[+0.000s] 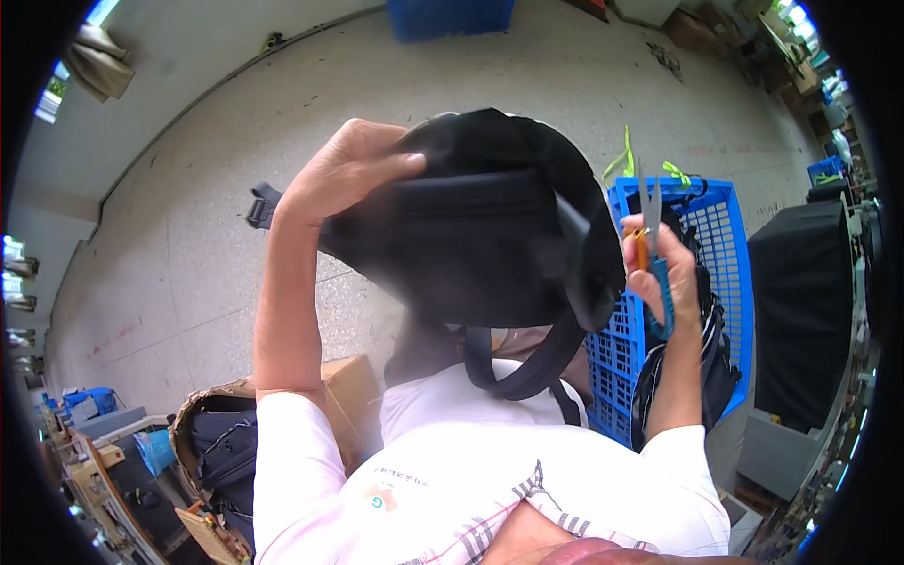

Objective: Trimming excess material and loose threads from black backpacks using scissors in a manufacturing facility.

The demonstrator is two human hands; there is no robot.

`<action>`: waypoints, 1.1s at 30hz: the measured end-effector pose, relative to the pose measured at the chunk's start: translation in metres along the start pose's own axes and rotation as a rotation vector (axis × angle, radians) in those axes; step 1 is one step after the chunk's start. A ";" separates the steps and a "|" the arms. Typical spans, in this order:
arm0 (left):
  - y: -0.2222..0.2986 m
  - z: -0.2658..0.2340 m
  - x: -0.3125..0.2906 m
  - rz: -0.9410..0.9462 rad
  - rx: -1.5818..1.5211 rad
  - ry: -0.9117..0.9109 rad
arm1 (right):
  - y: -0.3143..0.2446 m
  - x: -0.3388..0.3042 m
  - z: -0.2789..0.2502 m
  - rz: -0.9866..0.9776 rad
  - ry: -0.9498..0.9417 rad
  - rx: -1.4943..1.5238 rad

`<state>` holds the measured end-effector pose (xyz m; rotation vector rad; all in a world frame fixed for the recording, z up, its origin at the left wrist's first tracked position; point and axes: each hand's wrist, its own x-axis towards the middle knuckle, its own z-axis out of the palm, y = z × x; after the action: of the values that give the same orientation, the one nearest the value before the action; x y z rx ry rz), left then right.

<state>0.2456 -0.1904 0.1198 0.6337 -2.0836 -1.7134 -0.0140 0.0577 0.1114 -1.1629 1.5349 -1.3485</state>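
Note:
A black backpack (471, 240) with padded straps is held up in front of me, parts of it smeared by motion. My left hand (353, 169) grips its upper left edge, thumb on the near side and fingers behind the fabric. A black plastic buckle (263, 206) sticks out on the left, below that hand. In my right hand (673, 273) is a pair of scissors (660, 299) with blue and orange handles, the blades pointing up and slightly apart. That hand is to the right of the backpack, over a blue plastic basket (727, 254).
Black bags (716, 353) lie inside the blue basket, and bright yellow-green straps (626, 155) rise at its far edge. At lower left stands a cardboard box (344, 400) beside dark bags (221, 452). A black-covered block (800, 311) stands right; a blue bin (450, 17) is far ahead.

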 end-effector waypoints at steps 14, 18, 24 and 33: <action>0.026 0.052 0.017 0.068 0.251 -0.191 | -0.098 0.017 -0.012 -0.439 -0.149 -1.349; 0.026 0.052 0.014 0.063 0.309 -0.176 | -0.097 0.019 -0.013 -0.496 -0.141 -1.378; 0.034 0.051 0.014 0.151 0.285 -0.229 | -0.090 0.027 -0.027 -0.462 -0.246 -1.395; 0.022 0.056 0.022 0.225 0.322 -0.275 | -0.092 0.024 -0.031 -0.280 -0.331 -1.265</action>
<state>0.1944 -0.1534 0.1301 0.2431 -2.5418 -1.4178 -0.0371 0.0411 0.2076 -2.2530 2.0141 -0.1274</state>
